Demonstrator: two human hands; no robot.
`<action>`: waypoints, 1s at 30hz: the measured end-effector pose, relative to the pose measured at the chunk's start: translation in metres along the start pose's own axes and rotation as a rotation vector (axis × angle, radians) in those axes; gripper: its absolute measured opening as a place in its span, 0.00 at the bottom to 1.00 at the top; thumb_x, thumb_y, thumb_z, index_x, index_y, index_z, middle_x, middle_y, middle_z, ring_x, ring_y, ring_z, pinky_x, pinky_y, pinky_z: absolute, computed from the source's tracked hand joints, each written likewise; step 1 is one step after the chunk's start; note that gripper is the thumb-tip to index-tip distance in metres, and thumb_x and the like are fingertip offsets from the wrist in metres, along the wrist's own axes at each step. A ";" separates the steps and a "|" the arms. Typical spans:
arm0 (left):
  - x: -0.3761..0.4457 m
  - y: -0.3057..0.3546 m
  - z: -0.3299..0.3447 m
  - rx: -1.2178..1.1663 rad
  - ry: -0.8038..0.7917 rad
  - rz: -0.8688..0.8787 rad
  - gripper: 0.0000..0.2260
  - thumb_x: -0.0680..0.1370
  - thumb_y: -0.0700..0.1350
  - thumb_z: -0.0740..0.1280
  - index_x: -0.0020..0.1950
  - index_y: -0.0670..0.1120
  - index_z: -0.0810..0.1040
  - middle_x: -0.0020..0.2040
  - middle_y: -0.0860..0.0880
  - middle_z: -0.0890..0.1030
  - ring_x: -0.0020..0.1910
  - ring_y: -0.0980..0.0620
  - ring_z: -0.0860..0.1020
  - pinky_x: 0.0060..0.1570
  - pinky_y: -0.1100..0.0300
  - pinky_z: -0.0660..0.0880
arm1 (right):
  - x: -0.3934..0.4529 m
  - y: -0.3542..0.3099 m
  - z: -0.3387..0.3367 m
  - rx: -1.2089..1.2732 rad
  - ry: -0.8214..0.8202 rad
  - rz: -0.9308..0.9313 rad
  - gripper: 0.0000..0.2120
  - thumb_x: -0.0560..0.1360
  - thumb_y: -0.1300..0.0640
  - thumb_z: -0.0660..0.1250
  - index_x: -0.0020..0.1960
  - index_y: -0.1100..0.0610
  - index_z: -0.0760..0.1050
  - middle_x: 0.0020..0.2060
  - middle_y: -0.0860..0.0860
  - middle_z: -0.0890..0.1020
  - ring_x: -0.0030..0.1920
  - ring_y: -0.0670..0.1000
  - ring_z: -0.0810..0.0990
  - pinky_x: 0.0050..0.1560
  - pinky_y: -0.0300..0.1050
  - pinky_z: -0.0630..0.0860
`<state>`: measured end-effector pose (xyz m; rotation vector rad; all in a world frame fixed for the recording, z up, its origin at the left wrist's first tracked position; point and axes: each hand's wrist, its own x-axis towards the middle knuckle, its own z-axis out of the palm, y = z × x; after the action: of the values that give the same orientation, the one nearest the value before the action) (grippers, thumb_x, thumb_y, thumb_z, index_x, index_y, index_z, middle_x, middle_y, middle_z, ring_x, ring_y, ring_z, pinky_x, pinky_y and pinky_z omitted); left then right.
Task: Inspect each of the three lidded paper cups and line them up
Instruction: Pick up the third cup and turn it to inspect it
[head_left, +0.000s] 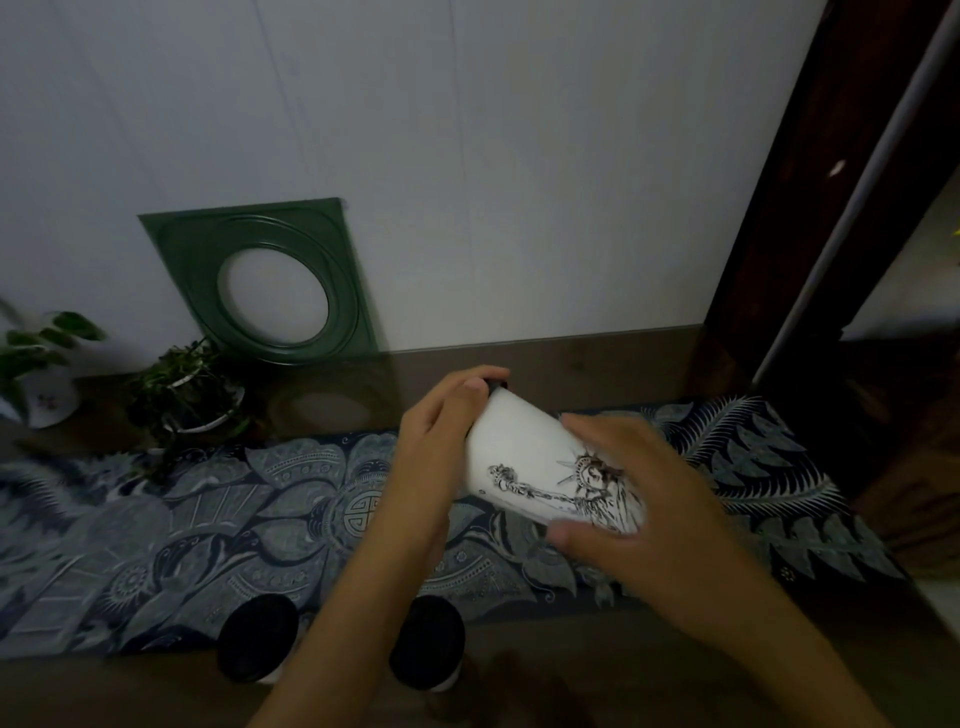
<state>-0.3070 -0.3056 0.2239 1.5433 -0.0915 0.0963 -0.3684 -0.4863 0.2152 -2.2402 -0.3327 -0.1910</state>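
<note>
Centre right of frame: one white lidded paper cup (524, 457) was held off the table, tipped on its side, black lid toward the upper left, base toward the lower right. Left hand (441, 441) was wrapped around the lid end, fingers curled over the rim. Right hand (649, 509) cupped the base end, thumb under the wall. Both hands were closed on this cup. A line drawing of a crowned statue with raised torch (566, 488) faced the camera.

Other two cups stood upright at lower centre, near the table's front edge: left cup (257, 636) and right cup (426, 642), apart from each other, seen mostly as black lids.

Judgement: step in hand was inspection of the third cup. Best done by turning it slowly between both palms, light pressure only since paper walls dent, keeping a hold on the lid in case it sits loose.

Hard to read: scene was dim. Lid seating was hidden under the left fingers; cup base was hidden by the right palm. The left forearm crossed between the standing cups. Patterned blue cloth (208, 519) ran off the frame at left.
</note>
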 end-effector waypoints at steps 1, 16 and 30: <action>0.001 0.000 0.001 -0.002 0.009 -0.036 0.12 0.78 0.49 0.62 0.45 0.58 0.85 0.45 0.58 0.86 0.49 0.51 0.81 0.45 0.53 0.79 | 0.000 0.002 0.001 -0.195 -0.007 -0.079 0.37 0.66 0.35 0.69 0.71 0.37 0.58 0.63 0.35 0.66 0.56 0.38 0.72 0.49 0.38 0.78; -0.003 0.004 0.002 -0.093 -0.118 0.068 0.20 0.75 0.58 0.61 0.58 0.50 0.83 0.56 0.46 0.85 0.56 0.46 0.83 0.54 0.52 0.80 | 0.001 -0.005 -0.012 0.975 -0.167 0.424 0.21 0.68 0.52 0.76 0.60 0.48 0.77 0.48 0.57 0.86 0.35 0.58 0.84 0.29 0.46 0.80; -0.002 0.011 0.013 -0.164 -0.013 -0.150 0.20 0.81 0.50 0.59 0.36 0.58 0.86 0.39 0.55 0.87 0.44 0.53 0.82 0.45 0.56 0.77 | -0.001 0.004 -0.005 -0.078 0.105 -0.082 0.37 0.64 0.35 0.68 0.71 0.40 0.63 0.59 0.38 0.73 0.54 0.41 0.76 0.47 0.36 0.78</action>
<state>-0.3107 -0.3179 0.2350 1.3818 0.0065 -0.0396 -0.3683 -0.4928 0.2148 -2.2853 -0.3666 -0.3696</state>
